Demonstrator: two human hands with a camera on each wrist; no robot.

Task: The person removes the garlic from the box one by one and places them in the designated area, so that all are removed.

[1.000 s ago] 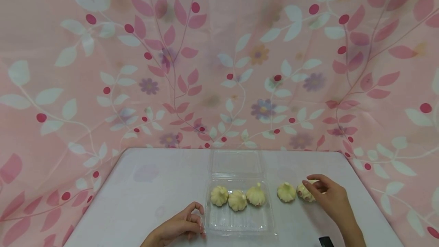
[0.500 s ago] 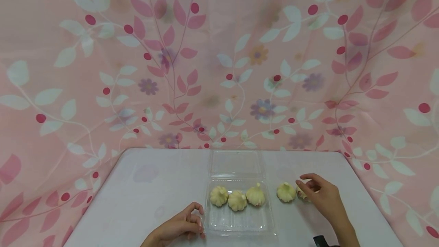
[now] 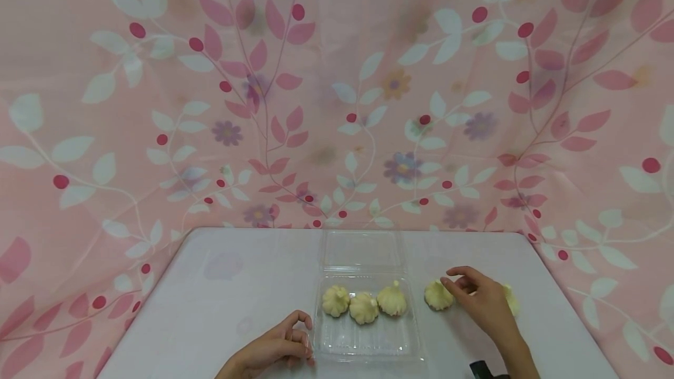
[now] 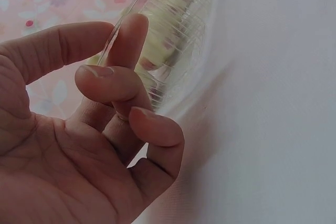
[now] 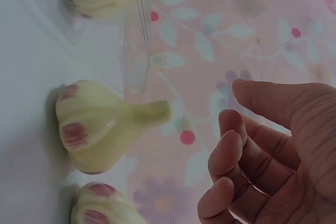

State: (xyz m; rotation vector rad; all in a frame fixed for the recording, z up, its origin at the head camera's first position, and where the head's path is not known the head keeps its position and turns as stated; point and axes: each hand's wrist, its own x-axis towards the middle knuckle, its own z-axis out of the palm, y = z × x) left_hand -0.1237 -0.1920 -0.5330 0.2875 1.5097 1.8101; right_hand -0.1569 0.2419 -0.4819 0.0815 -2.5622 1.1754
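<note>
My left hand (image 3: 276, 344) holds the left edge of an open clear plastic container (image 3: 363, 341); the rim runs between its thumb and bent fingers in the left wrist view. Three pale garlic bulbs (image 3: 364, 308) sit in a row in the container's back half. To the right, another garlic bulb (image 3: 439, 296) lies on the table, stem up. Over and just right of it hovers my right hand (image 3: 481, 303), fingers loosely bent and holding nothing; the right wrist view shows a gap between its fingertips (image 5: 229, 145) and that bulb. A further garlic bulb (image 3: 511, 300) is partly hidden behind this hand.
The container's lid (image 3: 363, 248) is folded back flat toward the rear of the white table (image 3: 253, 268). A pink floral cloth (image 3: 326, 104) hangs behind the table. A black strap piece (image 3: 480, 369) shows by the right wrist.
My right hand has moved left, from over the outer garlic bulb to beside the nearer one, uncovering part of the outer bulb. The left hand and container have stayed put.
</note>
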